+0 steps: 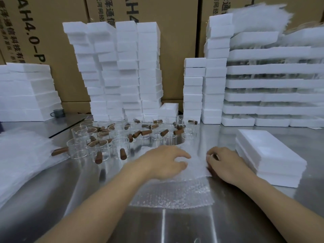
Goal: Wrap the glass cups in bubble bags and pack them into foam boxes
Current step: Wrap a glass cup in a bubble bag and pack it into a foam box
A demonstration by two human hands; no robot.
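Bubble bag (175, 192) under both hands, glass cups (98, 148) crowded just beyond the left hand (164, 162).
The left hand curls over the bag and the right hand (226, 165) pinches its edge beside the foam boxes (268, 155). Reaching out carelessly could knock the packed cups together and chip them.

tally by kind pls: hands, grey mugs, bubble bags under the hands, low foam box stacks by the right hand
hands: 2 (left hand, right hand)
grey mug: 1
bubble bag under the hands: 1
low foam box stack: 1
total: 5
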